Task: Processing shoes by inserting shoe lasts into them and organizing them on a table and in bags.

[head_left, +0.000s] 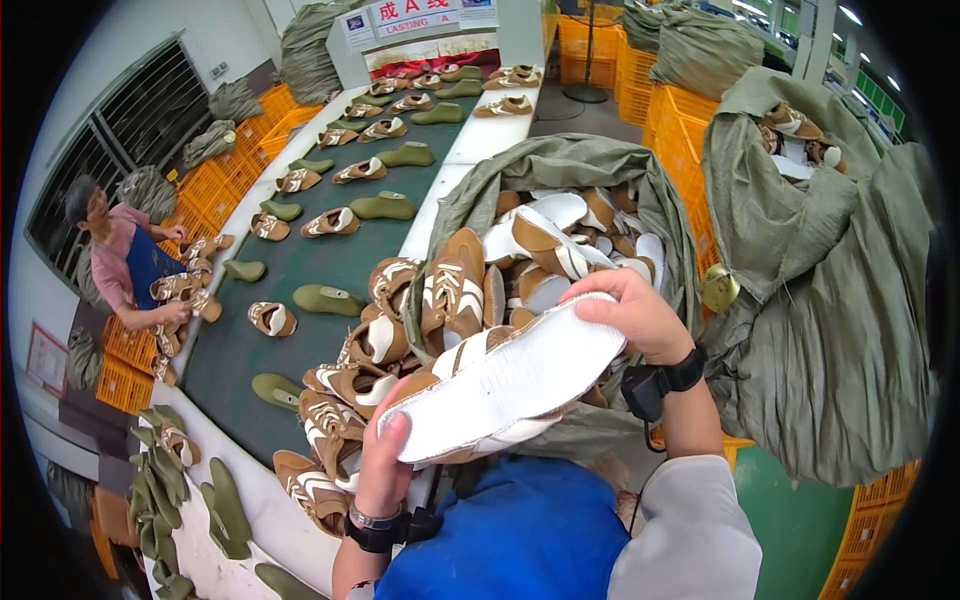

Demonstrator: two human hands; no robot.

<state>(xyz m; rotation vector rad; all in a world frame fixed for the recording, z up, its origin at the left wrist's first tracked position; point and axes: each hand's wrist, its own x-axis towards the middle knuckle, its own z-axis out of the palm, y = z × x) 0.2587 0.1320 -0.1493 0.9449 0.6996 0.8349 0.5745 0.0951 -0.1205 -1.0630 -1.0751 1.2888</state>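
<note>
One brown-and-white shoe upper [510,375], lower centre of the frame, white underside up; left hand [384,460] pinching one end, right hand [638,312] the other, I'd say to keep it steady. One grey-green sack [560,152], right of centre, mouth gaping, presumably for easy reach. Green lasts [328,300] and more uppers [331,222], upper left, spaced along a belt [238,335], seemingly paired.

Shoe [510,378]: brn upper w/ wht stripes, wht underside turned up, lightly creased; held midair approx. ctr of view, slanting lower L to upper R.
</note>
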